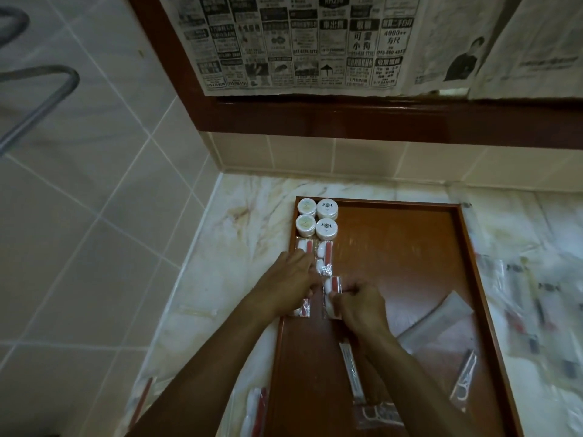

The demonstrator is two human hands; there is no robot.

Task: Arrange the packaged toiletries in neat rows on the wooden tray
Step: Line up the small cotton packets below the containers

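The left hand [291, 279] lies with fingers stretched flat over a clear packet [303, 305] at the left edge of the wooden tray [410, 247], a glossy reddish-brown rectangle with a raised rim on a marble counter [239, 222]. Four round white tubs [317, 218] stand two by two in its far left corner. Below them lie crinkly clear sachets holding white and red pieces. The right hand [359, 305] pinches one such sachet [332, 296] beside the first.

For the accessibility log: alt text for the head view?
Two hands line up small clear packets along the left edge of a wooden tray: left hand rests on one column, right hand pinches a packet. Four round white jars fill the tray's far-left corner.
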